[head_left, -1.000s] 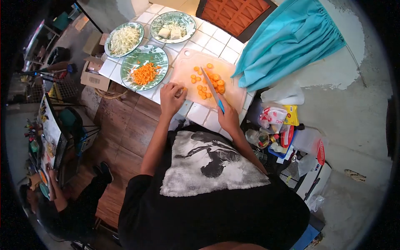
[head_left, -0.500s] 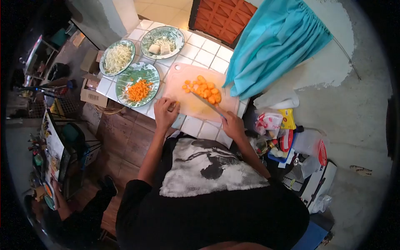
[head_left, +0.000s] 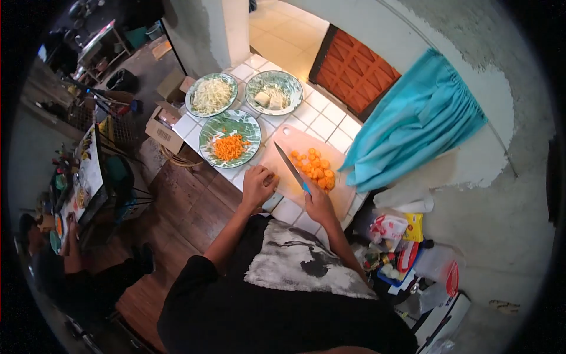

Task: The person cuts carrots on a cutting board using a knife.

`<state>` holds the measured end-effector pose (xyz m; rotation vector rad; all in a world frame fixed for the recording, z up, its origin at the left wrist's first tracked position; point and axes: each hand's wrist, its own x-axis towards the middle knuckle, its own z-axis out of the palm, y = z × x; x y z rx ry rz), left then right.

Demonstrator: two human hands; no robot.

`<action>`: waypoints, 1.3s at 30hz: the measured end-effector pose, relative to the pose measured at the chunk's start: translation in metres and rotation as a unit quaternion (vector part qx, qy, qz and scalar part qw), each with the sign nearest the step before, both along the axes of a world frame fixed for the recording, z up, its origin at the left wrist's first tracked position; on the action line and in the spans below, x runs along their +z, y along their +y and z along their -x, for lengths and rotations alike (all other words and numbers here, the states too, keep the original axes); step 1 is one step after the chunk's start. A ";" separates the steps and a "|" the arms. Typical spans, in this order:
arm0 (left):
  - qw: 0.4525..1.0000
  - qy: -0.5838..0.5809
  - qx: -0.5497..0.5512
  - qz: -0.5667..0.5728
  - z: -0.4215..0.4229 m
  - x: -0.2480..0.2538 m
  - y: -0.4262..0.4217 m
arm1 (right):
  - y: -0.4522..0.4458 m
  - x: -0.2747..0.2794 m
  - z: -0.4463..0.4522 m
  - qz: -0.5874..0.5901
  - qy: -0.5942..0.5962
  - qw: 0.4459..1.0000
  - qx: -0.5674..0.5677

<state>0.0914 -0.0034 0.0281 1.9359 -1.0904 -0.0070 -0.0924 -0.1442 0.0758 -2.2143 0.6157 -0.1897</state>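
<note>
My right hand (head_left: pixel 319 204) is closed round the blue handle of a knife (head_left: pixel 288 161), its blade angled up and left over the pink cutting board (head_left: pixel 283 192). Sliced carrots (head_left: pixel 319 169) lie in a loose pile on the board, to the right of the blade. At the board's left edge, my left hand (head_left: pixel 259 185) has its fingers bent round a small orange carrot piece, mostly hidden by them. Just beyond that hand, a green and white plate (head_left: pixel 213 127) holds shredded carrot (head_left: pixel 230 147).
A plate of pale shreds (head_left: pixel 212 96) and a bowl (head_left: pixel 254 79) with pale chunks stand farther back on the white tiled counter (head_left: pixel 324 127). A turquoise curtain (head_left: pixel 418 118) hangs at the right. Bags and containers crowd the lower right. Another person (head_left: pixel 76 289) works at the left.
The knife has swung from the carrot slices to the left of them, its tip now pointing farther up the board. My left hand still holds the carrot piece. The whole view has shifted.
</note>
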 end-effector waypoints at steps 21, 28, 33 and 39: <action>0.999 -0.044 -0.002 0.001 0.014 0.010 -0.024 | 0.012 0.002 0.036 -0.061 -0.038 0.990 -0.125; 0.996 -0.073 -0.039 0.011 0.012 0.001 -0.023 | 0.011 -0.021 0.041 -0.090 -0.069 0.987 -0.114; 0.998 -0.048 -0.018 0.027 0.013 0.001 -0.031 | 0.014 -0.013 0.039 -0.066 -0.058 0.991 -0.102; 1.000 -0.012 0.001 0.025 0.015 0.004 -0.035 | 0.020 -0.015 0.042 -0.059 -0.031 0.992 -0.105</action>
